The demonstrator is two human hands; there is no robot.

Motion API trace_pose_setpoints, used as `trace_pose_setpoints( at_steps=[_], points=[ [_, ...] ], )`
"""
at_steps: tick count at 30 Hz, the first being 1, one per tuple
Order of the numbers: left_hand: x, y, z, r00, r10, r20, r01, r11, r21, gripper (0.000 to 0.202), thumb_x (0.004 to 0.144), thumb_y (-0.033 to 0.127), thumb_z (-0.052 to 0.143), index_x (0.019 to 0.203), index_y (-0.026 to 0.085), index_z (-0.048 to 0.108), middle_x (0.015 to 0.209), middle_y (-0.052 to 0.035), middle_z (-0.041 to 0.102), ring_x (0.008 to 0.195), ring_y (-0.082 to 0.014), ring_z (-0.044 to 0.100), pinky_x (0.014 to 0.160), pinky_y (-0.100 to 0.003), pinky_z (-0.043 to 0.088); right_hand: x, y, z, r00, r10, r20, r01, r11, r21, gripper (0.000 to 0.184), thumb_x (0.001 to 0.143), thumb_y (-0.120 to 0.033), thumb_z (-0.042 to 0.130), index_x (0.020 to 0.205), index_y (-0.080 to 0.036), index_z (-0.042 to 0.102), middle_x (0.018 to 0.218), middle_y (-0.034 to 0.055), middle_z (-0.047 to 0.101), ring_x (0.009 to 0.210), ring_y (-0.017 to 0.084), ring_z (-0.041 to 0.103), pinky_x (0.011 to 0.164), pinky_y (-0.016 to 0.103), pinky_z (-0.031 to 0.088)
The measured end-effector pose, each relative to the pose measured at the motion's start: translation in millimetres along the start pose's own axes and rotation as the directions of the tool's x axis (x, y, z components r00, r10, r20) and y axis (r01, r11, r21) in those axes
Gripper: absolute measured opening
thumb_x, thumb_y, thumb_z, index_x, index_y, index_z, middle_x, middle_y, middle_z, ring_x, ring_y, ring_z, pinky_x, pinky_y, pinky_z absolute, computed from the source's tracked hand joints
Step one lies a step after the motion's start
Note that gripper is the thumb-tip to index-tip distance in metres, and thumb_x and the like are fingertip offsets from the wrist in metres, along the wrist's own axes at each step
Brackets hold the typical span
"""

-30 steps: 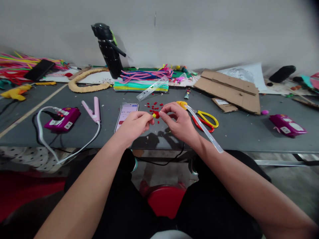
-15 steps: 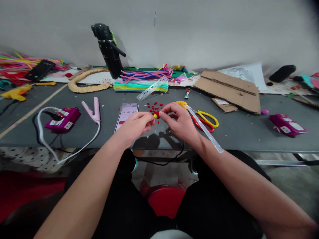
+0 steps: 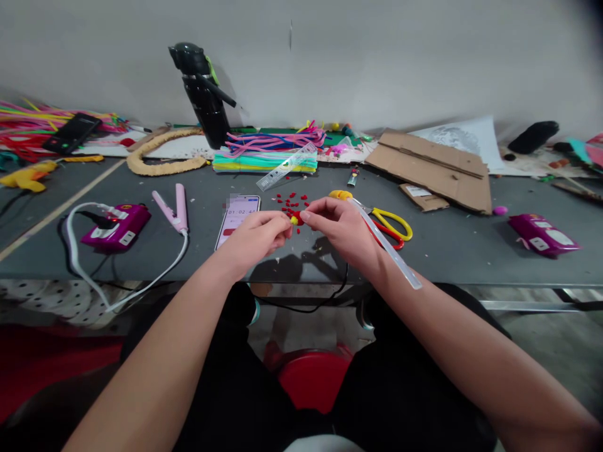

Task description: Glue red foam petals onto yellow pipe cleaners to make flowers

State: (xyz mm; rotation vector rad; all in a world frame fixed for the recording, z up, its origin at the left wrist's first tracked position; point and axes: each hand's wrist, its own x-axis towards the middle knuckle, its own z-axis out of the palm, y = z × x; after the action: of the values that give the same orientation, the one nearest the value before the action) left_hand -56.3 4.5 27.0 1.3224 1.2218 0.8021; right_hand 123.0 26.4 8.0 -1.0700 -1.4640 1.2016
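From the head view, both hands meet just above the near edge of the grey surface (image 3: 141, 251), pinching one small craft piece between them. The left hand (image 3: 257, 235) has its grip closed on the red and yellow piece (image 3: 294, 219), thumb and forefinger nipping it from the left, while the right hand (image 3: 346, 229) closes its fingertips on the same piece from the right, so the tiny thing is steadied from both sides and lifted clear of the surface where it can be seen. The piece looks soft and fuzzy, a red body with a small yellow nub; finer detail is too small to tell. Just behind it lies a scatter of red bits (image 3: 292, 201), kept near the hands. A clear glue stick (image 3: 389, 248), smooth and rod-shaped, runs along the right wrist toward a yellow tip beside the yellow and red scissors (image 3: 393, 225). A phone (image 3: 238, 212) lies flat just left of the hands, screen up and readable. Further left sit a pink hair straightener (image 3: 172, 210) with its white cord and a magenta box (image 3: 115, 226). Toward the wall are bundled pipe cleaners (image 3: 266, 154), a clear ruler (image 3: 287, 166), a black bottle (image 3: 205, 94) and flat brown cardboard (image 3: 433, 166).
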Motion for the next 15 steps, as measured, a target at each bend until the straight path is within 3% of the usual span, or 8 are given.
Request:
trace_pose_setpoints(
  at_steps=[5, 15],
  points=[
    [1.2, -2.4, -1.0, 1.0, 0.009, 0.005, -0.009, 1.0, 0.004, 0.02, 0.085, 0.024, 0.049, 0.067, 0.016, 0.053, 0.05, 0.0053, 0.035, 0.046, -0.0055, 0.027, 0.044, -0.021, 0.019, -0.8, -3.0, 1.8, 0.999, 0.045, 0.012, -0.045, 0.998, 0.039, 0.021, 0.075, -0.035, 0.074, 0.078, -0.017, 0.065, 0.077, 0.0008, 0.068, 0.07, 0.012, 0.059, 0.066, 0.028, 0.044],
    [2.0, -4.0, -2.0, 1.0, 0.001, 0.029, 0.0, 1.0, -0.002, 0.021, 0.087, 0.025, 0.049, 0.068, 0.017, 0.053, 0.052, 0.0058, 0.033, 0.045, -0.0053, 0.024, 0.043, -0.021, 0.016, -1.2, 3.0, -1.4, 0.993, -0.114, -0.004, 0.113, 0.99, -0.088, 0.018, 0.08, -0.035, 0.073, 0.081, -0.017, 0.069, 0.081, 0.0024, 0.071, 0.076, 0.014, 0.063, 0.072, 0.031, 0.049]
  ],
)
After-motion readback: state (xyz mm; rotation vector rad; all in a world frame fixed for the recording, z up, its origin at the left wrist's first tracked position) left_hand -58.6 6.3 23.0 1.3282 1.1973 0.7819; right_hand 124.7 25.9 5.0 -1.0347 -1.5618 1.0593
